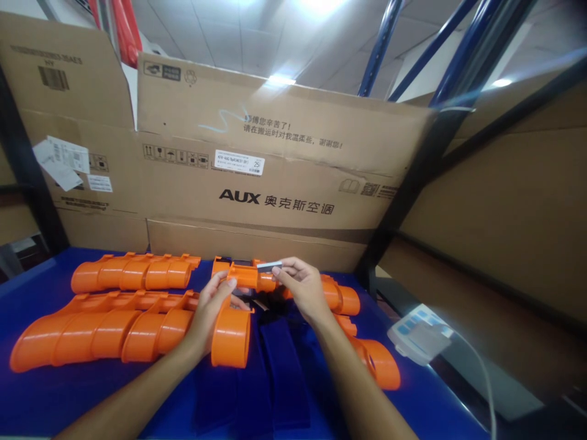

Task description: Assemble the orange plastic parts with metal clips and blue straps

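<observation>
My left hand [213,305] is closed around an orange plastic part [244,276], thumb on its near side. My right hand [300,284] pinches a small grey and white strip [269,267] between thumb and fingers, close to the right end of that part. Just below my left hand stands a curved orange piece [230,336]. Between and behind the hands are more orange pieces and some dark items, partly hidden. Dark blue fabric strips [284,373] lie in front of them.
Two rows of joined orange pieces [132,272] lie at the left of the blue table [27,403]. More orange pieces [383,363] lie beyond my right forearm. A clear plastic case [419,333] sits at the right edge. A cardboard wall [183,201] stands behind.
</observation>
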### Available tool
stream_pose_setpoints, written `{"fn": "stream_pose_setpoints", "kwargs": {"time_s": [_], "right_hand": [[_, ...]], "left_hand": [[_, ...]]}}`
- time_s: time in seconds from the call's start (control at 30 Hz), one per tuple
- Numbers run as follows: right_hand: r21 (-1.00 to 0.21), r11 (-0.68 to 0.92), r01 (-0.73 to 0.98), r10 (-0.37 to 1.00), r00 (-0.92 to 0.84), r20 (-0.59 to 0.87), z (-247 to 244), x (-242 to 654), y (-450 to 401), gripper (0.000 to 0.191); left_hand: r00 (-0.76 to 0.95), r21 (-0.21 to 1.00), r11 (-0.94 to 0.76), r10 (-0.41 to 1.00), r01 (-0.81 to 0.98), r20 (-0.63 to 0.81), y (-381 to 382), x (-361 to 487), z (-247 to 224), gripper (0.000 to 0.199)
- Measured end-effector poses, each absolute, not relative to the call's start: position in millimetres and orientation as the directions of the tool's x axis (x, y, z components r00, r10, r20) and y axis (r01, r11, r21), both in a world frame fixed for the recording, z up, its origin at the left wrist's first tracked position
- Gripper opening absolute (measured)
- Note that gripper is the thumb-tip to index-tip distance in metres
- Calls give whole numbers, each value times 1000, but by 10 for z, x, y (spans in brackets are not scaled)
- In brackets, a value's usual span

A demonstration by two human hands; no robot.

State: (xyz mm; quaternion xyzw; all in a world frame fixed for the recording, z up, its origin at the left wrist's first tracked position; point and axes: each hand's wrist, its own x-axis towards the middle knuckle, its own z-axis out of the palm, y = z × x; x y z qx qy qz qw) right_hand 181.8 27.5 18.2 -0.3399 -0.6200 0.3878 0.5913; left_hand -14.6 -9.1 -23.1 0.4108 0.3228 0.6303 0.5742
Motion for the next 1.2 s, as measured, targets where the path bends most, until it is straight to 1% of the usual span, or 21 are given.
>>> {"fn": "stream_pose_setpoints", "kwargs": {"time_s": [0.17, 0.33, 0.47, 0.6, 0.7, 0.8, 0.97, 1.03, 1.2], "right_hand": [[-894, 445, -42, 891, -77, 447, 150, 1797, 277, 30], [-897, 439, -55, 892, -96, 442, 140, 1791, 255, 24], [-883, 469, 5, 879, -102, 466, 112, 1757, 249, 24], [-840, 534, 93, 845, -91, 527, 63, 1695, 241, 23], [-778, 587, 224, 808, -111, 579, 55, 1685, 224, 24], [-696, 627, 352, 774, -175, 609, 85, 1712, 198, 27], [-486, 656, 578, 720, -285, 633, 161, 1727, 130, 36], [-413, 663, 625, 708, -343, 618, 185, 1699, 93, 37], [-266, 689, 674, 683, -482, 549, 265, 1624, 1, 39]], "left_hand": [[-41, 878, -162, 986, -451, 161, -121, -131, -202, 51], [-70, 856, -137, 991, -498, 117, -137, -111, -191, 58], [-60, 868, -148, 989, -475, 135, -152, -106, -156, 54], [-60, 873, -164, 986, -460, 154, -168, -108, -135, 52], [-72, 872, -188, 982, -451, 175, -163, -114, -155, 49], [-66, 877, -196, 980, -440, 186, -149, -120, -185, 46], [-67, 890, -212, 977, -403, 202, -142, -127, -211, 46], [-51, 902, -212, 977, -376, 208, -142, -130, -217, 46], [-38, 919, -259, 965, -296, 260, -130, -139, -223, 43]]}}
